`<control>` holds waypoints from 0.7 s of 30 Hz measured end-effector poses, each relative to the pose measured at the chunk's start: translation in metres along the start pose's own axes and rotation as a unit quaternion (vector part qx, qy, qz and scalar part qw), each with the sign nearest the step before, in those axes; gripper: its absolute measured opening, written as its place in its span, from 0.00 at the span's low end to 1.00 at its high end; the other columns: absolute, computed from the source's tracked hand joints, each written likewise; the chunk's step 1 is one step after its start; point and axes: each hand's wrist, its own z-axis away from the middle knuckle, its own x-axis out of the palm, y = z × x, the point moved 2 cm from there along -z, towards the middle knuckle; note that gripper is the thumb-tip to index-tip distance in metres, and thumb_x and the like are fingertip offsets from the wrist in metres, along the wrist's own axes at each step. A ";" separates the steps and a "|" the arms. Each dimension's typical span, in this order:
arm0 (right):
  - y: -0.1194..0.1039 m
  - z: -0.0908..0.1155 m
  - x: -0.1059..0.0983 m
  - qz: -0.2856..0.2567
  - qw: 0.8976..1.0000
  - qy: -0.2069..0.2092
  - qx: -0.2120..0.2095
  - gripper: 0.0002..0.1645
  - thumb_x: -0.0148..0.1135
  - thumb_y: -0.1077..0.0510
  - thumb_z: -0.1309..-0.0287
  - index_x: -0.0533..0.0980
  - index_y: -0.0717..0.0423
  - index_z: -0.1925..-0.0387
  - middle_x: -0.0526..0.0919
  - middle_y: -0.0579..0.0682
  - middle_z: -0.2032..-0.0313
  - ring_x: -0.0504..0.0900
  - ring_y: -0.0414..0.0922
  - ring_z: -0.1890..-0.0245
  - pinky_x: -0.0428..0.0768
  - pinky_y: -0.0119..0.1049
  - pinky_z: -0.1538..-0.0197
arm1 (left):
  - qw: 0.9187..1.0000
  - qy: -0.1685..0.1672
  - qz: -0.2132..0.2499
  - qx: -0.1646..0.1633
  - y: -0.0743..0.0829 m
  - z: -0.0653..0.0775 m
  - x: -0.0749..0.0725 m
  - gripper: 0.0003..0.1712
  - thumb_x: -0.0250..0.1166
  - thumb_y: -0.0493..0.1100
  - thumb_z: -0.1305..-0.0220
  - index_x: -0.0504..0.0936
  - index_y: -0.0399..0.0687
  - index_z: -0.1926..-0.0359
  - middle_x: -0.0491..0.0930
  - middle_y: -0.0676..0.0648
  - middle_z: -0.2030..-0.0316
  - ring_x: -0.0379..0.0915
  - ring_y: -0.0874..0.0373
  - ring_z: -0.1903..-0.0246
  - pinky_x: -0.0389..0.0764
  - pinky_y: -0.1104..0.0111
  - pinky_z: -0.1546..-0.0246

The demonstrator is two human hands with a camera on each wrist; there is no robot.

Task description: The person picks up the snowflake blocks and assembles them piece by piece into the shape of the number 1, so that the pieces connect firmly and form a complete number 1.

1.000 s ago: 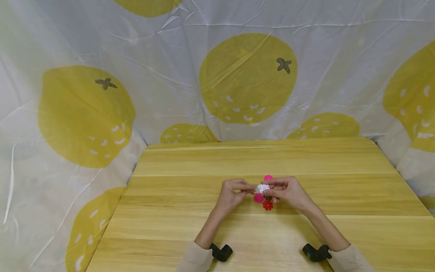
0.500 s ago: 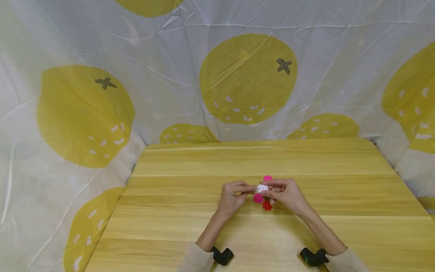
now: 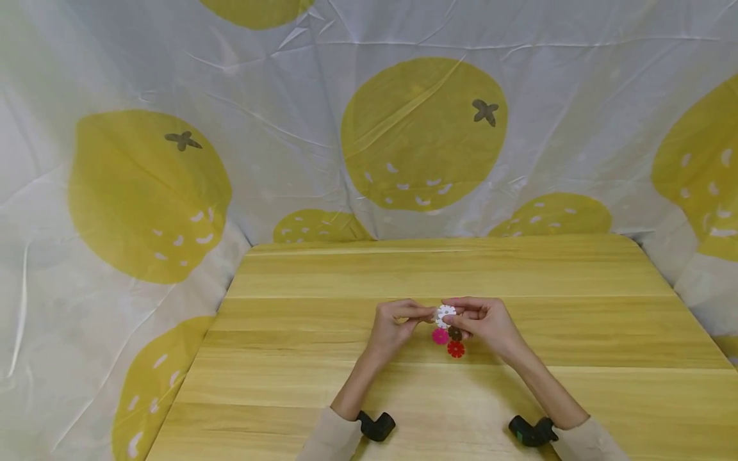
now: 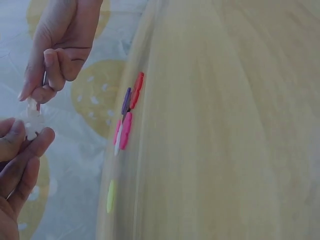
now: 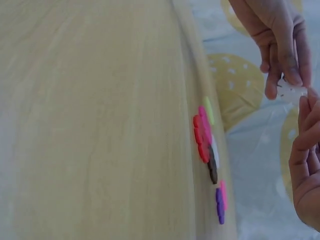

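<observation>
Both hands meet above the table around a small white notched plastic disc (image 3: 446, 312). My left hand (image 3: 394, 328) pinches it from the left between thumb and fingers. From the other side my right hand (image 3: 490, 324) pinches white plastic too; in the left wrist view the white shape (image 4: 34, 122) continues to the right fingertips, and I cannot tell whether it is two joined discs. Lower down lie a pink disc (image 3: 441, 336), a dark brown disc (image 3: 455, 333) and a red disc (image 3: 456, 349).
The wrist views also show a purple disc (image 4: 126, 101), a yellow-green disc (image 4: 111, 196) and another white disc (image 5: 215, 151) on the wooden table (image 3: 277, 358). A lemon-patterned curtain (image 3: 288, 147) hangs behind it. Black camera mounts (image 3: 377, 427) sit at the wrists.
The white disc has tilted up and shows more of its face. Both hands have risen slightly; the brown disc shows more, while the far pink disc is now mostly behind the right hand.
</observation>
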 end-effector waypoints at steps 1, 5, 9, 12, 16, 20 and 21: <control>0.000 0.000 0.000 0.005 1.000 0.001 0.001 0.25 0.74 0.56 0.38 0.83 0.63 0.43 0.89 0.63 0.70 0.77 0.41 0.81 0.85 0.37 0.71 | 1.000 0.001 0.001 -0.004 0.000 0.000 0.001 0.06 0.69 0.24 0.39 0.91 0.31 0.62 0.89 0.37 0.69 0.89 0.45 0.69 0.89 0.67 0.62; 0.002 0.000 -0.004 0.013 1.000 -0.003 -0.004 0.25 0.72 0.56 0.36 0.82 0.65 0.42 0.87 0.57 0.74 0.72 0.40 0.81 0.78 0.36 0.75 | 1.000 0.003 -0.017 -0.020 0.000 0.000 0.003 0.07 0.70 0.24 0.39 0.92 0.33 0.61 0.90 0.38 0.68 0.89 0.48 0.68 0.89 0.68 0.63; 0.003 0.003 -0.008 0.007 1.000 0.003 -0.011 0.23 0.69 0.56 0.33 0.82 0.65 0.42 0.82 0.50 0.77 0.68 0.41 0.81 0.68 0.41 0.79 | 0.998 0.007 -0.051 -0.038 0.003 -0.001 0.004 0.06 0.72 0.28 0.38 0.92 0.37 0.61 0.91 0.42 0.66 0.90 0.52 0.66 0.88 0.70 0.63; 0.004 0.003 -0.008 -0.003 1.000 0.013 -0.009 0.21 0.70 0.56 0.34 0.83 0.64 0.45 0.82 0.48 0.78 0.68 0.41 0.81 0.67 0.42 0.79 | 0.996 -0.004 -0.064 -0.067 0.004 -0.002 0.004 0.07 0.74 0.35 0.38 0.92 0.40 0.58 0.92 0.44 0.63 0.90 0.54 0.62 0.89 0.65 0.60; 0.005 0.002 -0.002 -0.008 1.000 0.007 -0.009 0.20 0.72 0.57 0.36 0.84 0.64 0.46 0.89 0.50 0.69 0.74 0.40 0.80 0.73 0.35 0.78 | 0.989 -0.042 -0.070 -0.124 0.002 -0.002 0.007 0.17 0.77 0.40 0.40 0.91 0.42 0.50 0.91 0.45 0.56 0.89 0.55 0.56 0.88 0.62 0.55; 0.008 0.001 0.002 -0.010 1.000 -0.003 -0.015 0.21 0.71 0.58 0.35 0.82 0.66 0.44 0.90 0.47 0.62 0.77 0.40 0.79 0.78 0.33 0.75 | 0.985 -0.056 -0.072 -0.150 0.000 -0.002 0.010 0.19 0.78 0.39 0.42 0.90 0.41 0.50 0.91 0.45 0.56 0.87 0.55 0.59 0.86 0.68 0.57; 0.009 0.001 0.001 -0.011 1.000 -0.003 -0.013 0.22 0.71 0.58 0.35 0.82 0.65 0.44 0.90 0.48 0.62 0.76 0.40 0.79 0.78 0.34 0.75 | 0.984 -0.054 -0.073 -0.153 -0.001 -0.002 0.010 0.18 0.78 0.39 0.43 0.91 0.41 0.50 0.91 0.45 0.57 0.86 0.55 0.61 0.86 0.70 0.58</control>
